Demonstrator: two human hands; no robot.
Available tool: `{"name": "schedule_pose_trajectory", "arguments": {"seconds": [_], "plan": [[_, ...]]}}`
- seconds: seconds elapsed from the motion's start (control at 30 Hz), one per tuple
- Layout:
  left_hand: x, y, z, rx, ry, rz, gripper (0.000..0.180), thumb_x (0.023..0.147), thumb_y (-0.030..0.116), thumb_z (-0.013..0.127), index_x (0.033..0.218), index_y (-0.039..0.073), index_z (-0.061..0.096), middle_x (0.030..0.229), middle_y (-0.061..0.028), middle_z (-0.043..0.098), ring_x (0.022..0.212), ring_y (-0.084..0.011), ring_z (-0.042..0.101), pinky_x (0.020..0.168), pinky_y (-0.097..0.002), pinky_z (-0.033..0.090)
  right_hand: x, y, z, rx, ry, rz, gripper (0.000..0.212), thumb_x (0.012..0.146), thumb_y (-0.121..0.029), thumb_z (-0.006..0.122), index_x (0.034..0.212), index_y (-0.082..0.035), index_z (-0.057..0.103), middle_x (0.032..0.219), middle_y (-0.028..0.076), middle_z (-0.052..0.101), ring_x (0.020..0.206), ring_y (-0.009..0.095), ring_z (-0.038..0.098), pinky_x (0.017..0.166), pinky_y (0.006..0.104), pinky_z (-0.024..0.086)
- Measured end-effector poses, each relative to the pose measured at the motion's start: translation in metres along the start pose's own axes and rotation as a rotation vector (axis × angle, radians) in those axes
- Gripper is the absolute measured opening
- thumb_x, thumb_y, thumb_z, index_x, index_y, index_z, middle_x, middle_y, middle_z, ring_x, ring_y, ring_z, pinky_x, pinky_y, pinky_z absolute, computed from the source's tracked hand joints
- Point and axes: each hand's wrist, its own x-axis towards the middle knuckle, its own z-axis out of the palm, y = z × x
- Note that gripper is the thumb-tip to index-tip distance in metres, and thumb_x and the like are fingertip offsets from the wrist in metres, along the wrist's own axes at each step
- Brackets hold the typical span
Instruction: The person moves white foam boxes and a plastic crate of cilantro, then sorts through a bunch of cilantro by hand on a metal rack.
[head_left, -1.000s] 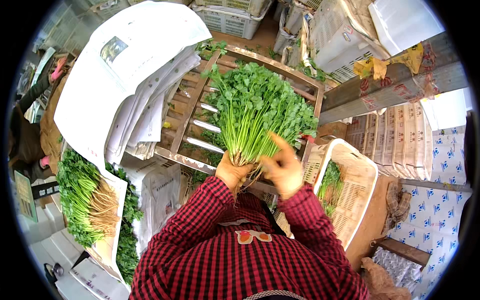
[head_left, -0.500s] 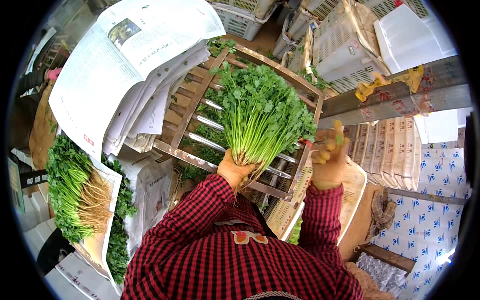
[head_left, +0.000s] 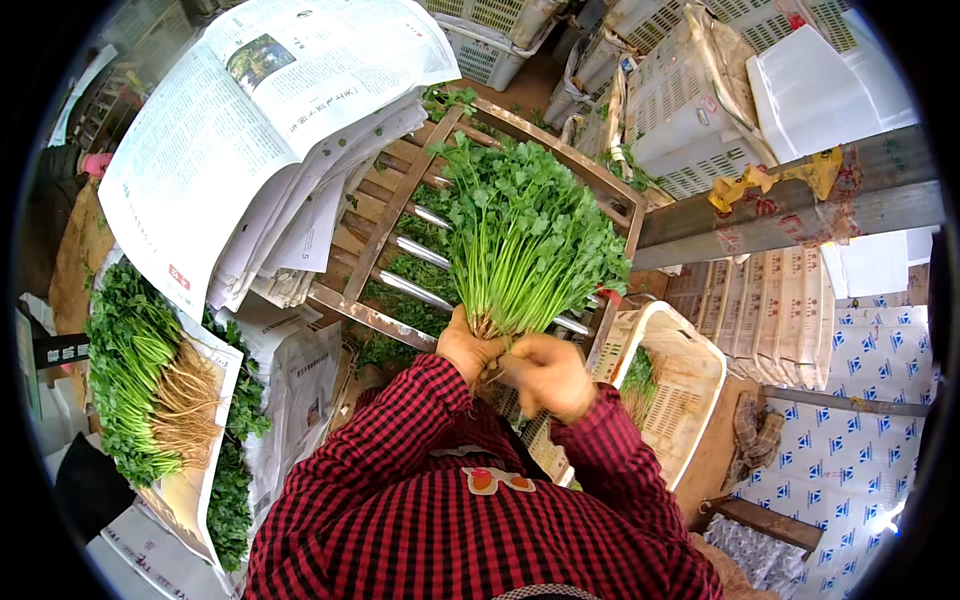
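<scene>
A leafy bunch of coriander, with green stems and pale brown roots, lies fanned over a brown metal rack with shiny bars. My left hand is closed round the stems just above the roots, leaves pointing away from me. Against the root end, my right hand is curled and slightly blurred. Its fingertips are at the roots beside my left thumb; what they pinch, if anything, is hidden.
Left of the rack, newspapers lie stacked. More rooted bunches rest on paper at far left. A white basket with greens stands at right, below a metal beam. Crates fill the back. Another person's pink-gloved hand shows at far left.
My right hand has come down and left from its raised place by the rack's right side to the roots. That uncovers the white basket. My left hand keeps its hold on the bunch.
</scene>
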Motion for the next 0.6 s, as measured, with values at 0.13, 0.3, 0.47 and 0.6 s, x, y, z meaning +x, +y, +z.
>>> {"name": "schedule_pose_trajectory", "arguments": {"seconds": [0.13, 0.3, 0.47, 0.6], "plan": [[0.005, -0.001, 0.001, 0.147, 0.016, -0.11, 0.059, 0.085, 0.0, 0.078, 0.133, 0.003, 0.043, 0.097, -0.0077, 0.069, 0.054, -0.0126, 0.056, 0.047, -0.0289, 0.047, 0.005, 0.011, -0.083, 0.848, 0.045, -0.87, 0.056, 0.104, -0.036, 0.058, 0.153, -0.012, 0.045, 0.122, 0.01, 0.07, 0.079, 0.017, 0.067, 0.066, 0.029, 0.054], [0.022, -0.038, -0.011, 0.135, 0.001, 0.162, 0.078, 0.08, 0.017, 0.087, 0.141, 0.001, 0.04, 0.119, -0.0116, 0.071, 0.108, -0.023, 0.069, 0.092, -0.0319, 0.055, 0.045, 0.0, -0.005, -0.588, 0.418, -0.821, 0.072, 0.093, -0.038, 0.071, 0.155, -0.016, 0.043, 0.149, 0.013, 0.055, 0.136, 0.036, 0.053, 0.115, 0.0467, 0.041], [-0.001, -0.012, -0.003, -0.139, -0.067, 0.26, 0.08, 0.084, 0.014, 0.085, 0.147, 0.003, 0.036, 0.134, -0.0109, 0.062, 0.12, -0.0232, 0.063, 0.101, -0.0361, 0.052, 0.084, 0.04, -0.005, -0.892, 0.458, -0.716, 0.063, 0.093, -0.037, 0.07, 0.149, -0.015, 0.052, 0.158, 0.016, 0.045, 0.149, 0.039, 0.036, 0.125, 0.0508, 0.026], [-0.013, -0.007, -0.003, 0.005, -0.104, 0.204, 0.072, 0.091, 0.012, 0.076, 0.149, 0.002, 0.035, 0.127, -0.0102, 0.061, 0.11, -0.0181, 0.062, 0.094, -0.0346, 0.053, 0.079, 0.068, -0.017, -0.787, 0.513, -0.698, 0.062, 0.095, -0.037, 0.069, 0.147, -0.008, 0.054, 0.157, 0.022, 0.045, 0.149, 0.04, 0.036, 0.124, 0.0492, 0.029]]}}
